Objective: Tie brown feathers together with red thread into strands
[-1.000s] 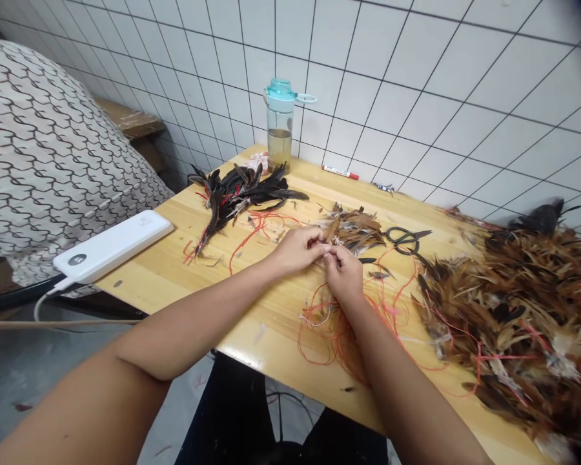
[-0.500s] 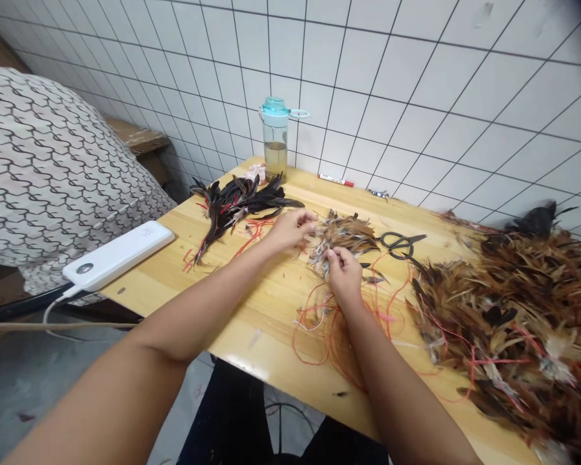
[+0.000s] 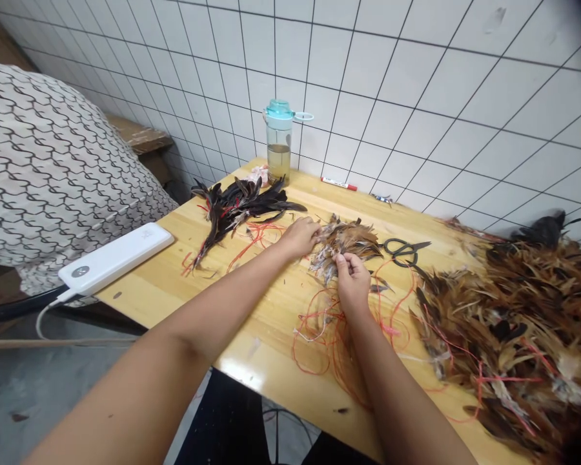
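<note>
A small heap of brown feathers [image 3: 352, 237] lies mid-table, with pale quill ends toward me. At its left edge is my left hand [image 3: 300, 237], fingers bent together and tips against the heap; whatever is between them is hidden. My right hand [image 3: 353, 279] pinches feathers at the near side of the heap, thumb against forefinger. Loops of red string [image 3: 336, 339] lie on the table beside and under my right forearm. Black-handled scissors [image 3: 404, 252] rest just right of the heap, blades pointing away to the right.
A large pile of brown feathers [image 3: 518, 310] covers the table's right side. Dark feathers [image 3: 232, 206] with red string lie at left. Behind stand a water bottle [image 3: 279, 145] and a red-capped marker [image 3: 339, 184] by the tiled wall. A white power bank [image 3: 119, 258] overhangs the left edge.
My left hand has come down onto the left edge of the feather heap, its fingers closing together. My right hand keeps its pinch. The view has shifted slightly.
</note>
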Demonstrator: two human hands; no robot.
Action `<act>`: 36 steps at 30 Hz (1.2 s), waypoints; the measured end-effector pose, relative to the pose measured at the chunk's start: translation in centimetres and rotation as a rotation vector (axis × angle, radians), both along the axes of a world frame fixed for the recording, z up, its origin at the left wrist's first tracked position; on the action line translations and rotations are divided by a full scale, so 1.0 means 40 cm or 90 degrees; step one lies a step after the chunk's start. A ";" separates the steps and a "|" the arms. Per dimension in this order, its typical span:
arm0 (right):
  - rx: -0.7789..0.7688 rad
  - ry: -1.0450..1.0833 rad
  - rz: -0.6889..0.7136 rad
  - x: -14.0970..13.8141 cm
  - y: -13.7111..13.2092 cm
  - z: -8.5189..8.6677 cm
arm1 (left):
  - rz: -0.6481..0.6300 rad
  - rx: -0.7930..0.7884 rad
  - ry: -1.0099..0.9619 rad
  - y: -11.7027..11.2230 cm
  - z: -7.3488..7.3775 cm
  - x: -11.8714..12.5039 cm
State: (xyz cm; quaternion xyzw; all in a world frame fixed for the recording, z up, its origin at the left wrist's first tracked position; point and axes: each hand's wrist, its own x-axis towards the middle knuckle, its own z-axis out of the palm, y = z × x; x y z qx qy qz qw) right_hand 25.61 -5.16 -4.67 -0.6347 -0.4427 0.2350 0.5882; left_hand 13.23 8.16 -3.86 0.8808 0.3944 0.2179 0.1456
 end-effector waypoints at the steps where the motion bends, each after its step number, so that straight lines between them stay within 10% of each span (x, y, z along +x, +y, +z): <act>1: 0.003 0.001 -0.002 0.000 0.000 0.000 | -0.004 0.007 -0.013 -0.002 -0.001 -0.003; 15: -0.007 -0.018 -0.001 0.002 -0.002 0.011 | 0.010 -0.527 -0.442 -0.073 0.047 -0.059; 36: 0.024 -0.062 0.020 0.006 0.005 -0.020 | -0.122 -0.644 -0.539 -0.132 0.066 -0.036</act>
